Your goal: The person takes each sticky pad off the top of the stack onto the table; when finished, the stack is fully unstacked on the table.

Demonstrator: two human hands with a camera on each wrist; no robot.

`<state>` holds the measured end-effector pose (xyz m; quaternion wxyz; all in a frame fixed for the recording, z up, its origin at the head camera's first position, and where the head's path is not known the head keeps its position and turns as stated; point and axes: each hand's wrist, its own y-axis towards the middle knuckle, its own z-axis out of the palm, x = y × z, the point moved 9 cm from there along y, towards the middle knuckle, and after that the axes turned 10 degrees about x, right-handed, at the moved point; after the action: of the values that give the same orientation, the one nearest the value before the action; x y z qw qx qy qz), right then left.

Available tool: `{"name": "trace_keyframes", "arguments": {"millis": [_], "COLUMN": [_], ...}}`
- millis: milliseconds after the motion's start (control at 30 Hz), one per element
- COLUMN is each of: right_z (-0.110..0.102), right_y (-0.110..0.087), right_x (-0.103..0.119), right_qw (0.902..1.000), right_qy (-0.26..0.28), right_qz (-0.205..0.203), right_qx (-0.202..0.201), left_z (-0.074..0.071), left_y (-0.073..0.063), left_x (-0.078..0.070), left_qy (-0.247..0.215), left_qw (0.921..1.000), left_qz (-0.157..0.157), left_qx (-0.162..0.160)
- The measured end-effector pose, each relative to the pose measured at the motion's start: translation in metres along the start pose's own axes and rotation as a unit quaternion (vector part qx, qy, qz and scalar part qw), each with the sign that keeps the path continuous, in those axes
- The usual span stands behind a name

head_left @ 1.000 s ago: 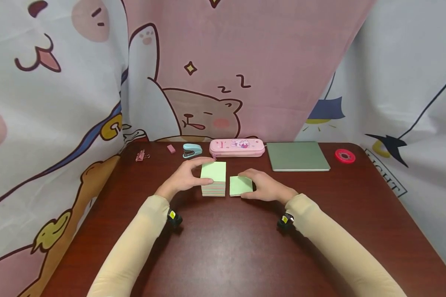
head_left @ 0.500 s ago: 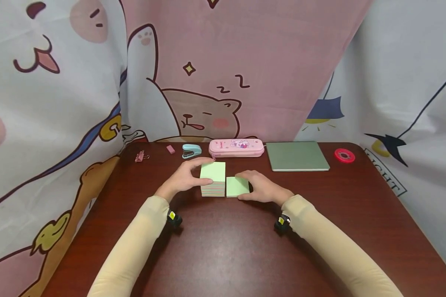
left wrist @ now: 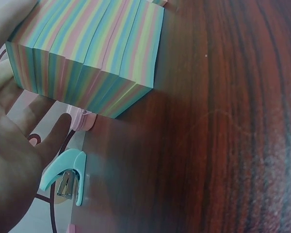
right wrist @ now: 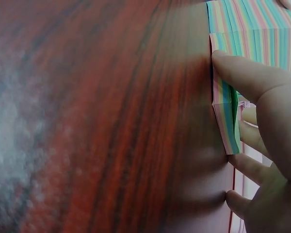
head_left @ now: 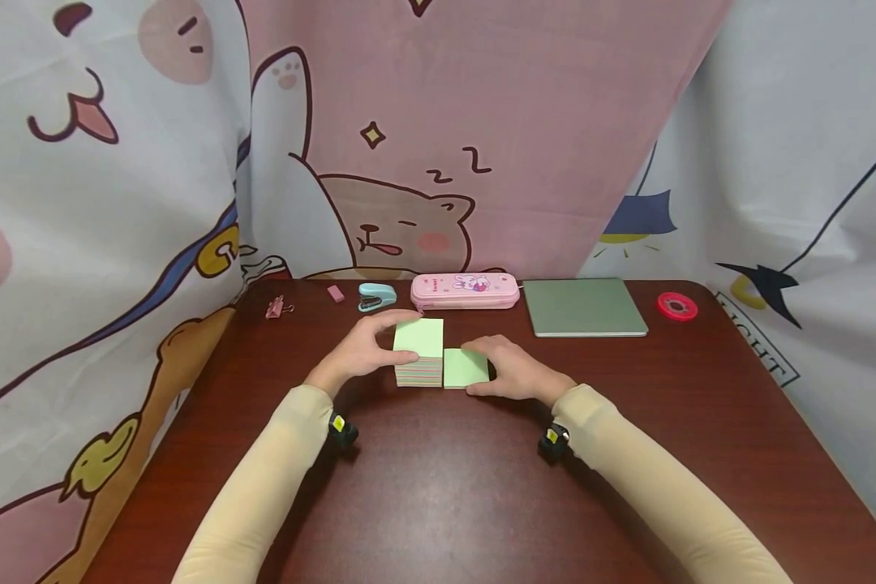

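A tall block of sticky notes [head_left: 419, 371], striped in pastel colours on its sides with a pale green top, stands mid-table. My left hand [head_left: 354, 350] grips it from the left, thumb on the near side and fingers at the far side. Directly to its right lies a low pad of sticky notes [head_left: 465, 369], also green on top. The right hand [head_left: 514, 369] holds this pad between thumb and fingers; the right wrist view shows the thumb [right wrist: 242, 73] along the pad's striped edge. Any narrow gap between block and pad is too small to tell.
Along the back of the brown table [head_left: 438, 487] are a pink binder clip [head_left: 277, 307], a pink eraser [head_left: 336, 293], a light blue stapler [head_left: 376, 296], a pink pencil case [head_left: 465, 291], a green notebook [head_left: 586, 307] and a red round object [head_left: 677, 306]. Patterned curtains hang behind.
My right hand has slid the low pad leftward, up beside the tall block, and it has barely moved in the last half second. The left hand stays on the block.
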<state>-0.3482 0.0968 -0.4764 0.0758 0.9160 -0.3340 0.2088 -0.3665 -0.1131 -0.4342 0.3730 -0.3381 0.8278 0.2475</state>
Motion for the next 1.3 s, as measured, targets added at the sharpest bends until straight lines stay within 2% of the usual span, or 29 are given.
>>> {"name": "trace_keyframes", "arguments": {"millis": [167,300,433,567,800,1033,1167,1300], "right_z": [-0.002,-0.015,-0.032,-0.041,-0.041,-0.046,-0.050,-0.053], "right_y": [0.002,0.010,0.026,0.042,0.056,0.047,0.032,0.011], "right_x": [-0.001,0.010,0.036,0.061,0.071,0.066,0.057,0.039], "right_qw": [0.9998,0.9992,0.9978,0.9965,0.9975,0.9972,0.9969,0.9968], "right_qy": [0.007,0.023,0.035,0.035,0.002,-0.001,0.008,0.021], "right_qz": [0.019,0.026,-0.007,-0.045,-0.048,-0.048,-0.045,-0.029], "right_qx": [0.004,-0.021,-0.055,-0.061,-0.052,-0.057,-0.064,-0.072], "left_z": [0.000,0.001,0.003,0.003,0.003,0.005,0.006,0.007], "left_y": [0.000,-0.001,-0.002,-0.002,-0.001,0.000,-0.001,-0.001], "left_x": [0.001,0.001,0.000,-0.001,0.000,0.005,0.009,0.011], "left_qy": [-0.003,-0.008,-0.015,-0.025,-0.065,-0.073,-0.064,-0.043], "left_qw": [1.0000,0.9999,0.9996,0.9990,0.9972,0.9966,0.9970,0.9985], "left_qz": [0.000,0.007,0.023,0.036,0.037,0.005,-0.013,-0.016], "left_qx": [-0.003,-0.005,-0.006,-0.006,0.011,0.038,0.041,0.030]}}
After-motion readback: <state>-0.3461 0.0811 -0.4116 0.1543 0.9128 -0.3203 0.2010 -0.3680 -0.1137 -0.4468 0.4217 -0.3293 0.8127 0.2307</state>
